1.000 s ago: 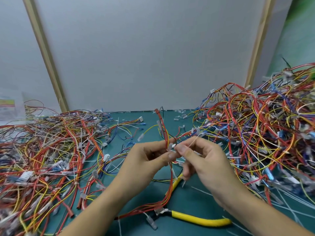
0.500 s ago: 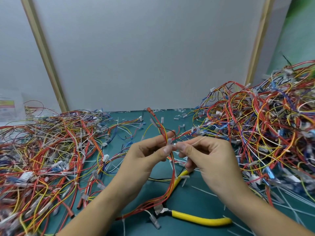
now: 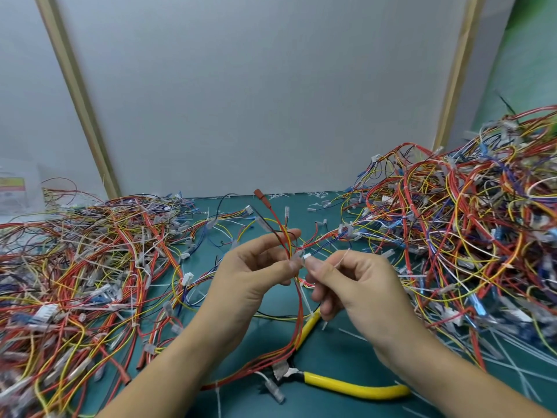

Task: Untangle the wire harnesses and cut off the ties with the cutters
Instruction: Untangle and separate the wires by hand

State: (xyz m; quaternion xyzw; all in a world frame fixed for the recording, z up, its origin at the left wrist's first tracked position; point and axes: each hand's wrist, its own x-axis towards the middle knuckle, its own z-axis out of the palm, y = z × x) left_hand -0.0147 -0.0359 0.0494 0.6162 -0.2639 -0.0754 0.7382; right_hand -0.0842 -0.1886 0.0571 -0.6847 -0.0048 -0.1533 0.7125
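1. Red, orange and yellow wires make up the held harness (image 3: 299,309). It rises from the teal mat (image 3: 331,351) into both hands near mid-frame, and its brown-red terminal (image 3: 258,193) sticks up toward 11 o'clock above them.
2. On the left hand (image 3: 256,276), thumb and forefinger pinch the harness where its wires bunch together. The other fingers are loosely curled behind.
3. On the right hand (image 3: 358,285), thumb and forefinger tips pinch the white head of a cable tie (image 3: 306,256) at that same bunch, right against the left fingertips. A thin white tail arcs over the knuckles toward 1 o'clock. The remaining fingers are curled toward the palm. Whether the tie is closed round the wires cannot be told.
4. The cutters (image 3: 346,387), with yellow handles, lie on the mat at 6 o'clock from the hands, and neither hand touches them. One handle runs toward 4 o'clock and the other points up toward 12, passing under the right hand. The harness's lower run crosses their metal head.
5. A low heap of tangled harnesses (image 3: 90,267) spreads at 9 o'clock, and a taller heap (image 3: 467,236) rises at 3 o'clock.
6. Loose white tie strips (image 3: 506,366) lie scattered on the mat at 4 o'clock.
7. A grey panel (image 3: 256,101), edged by pale wooden strips (image 3: 78,95), stands behind the mat at 12 o'clock.
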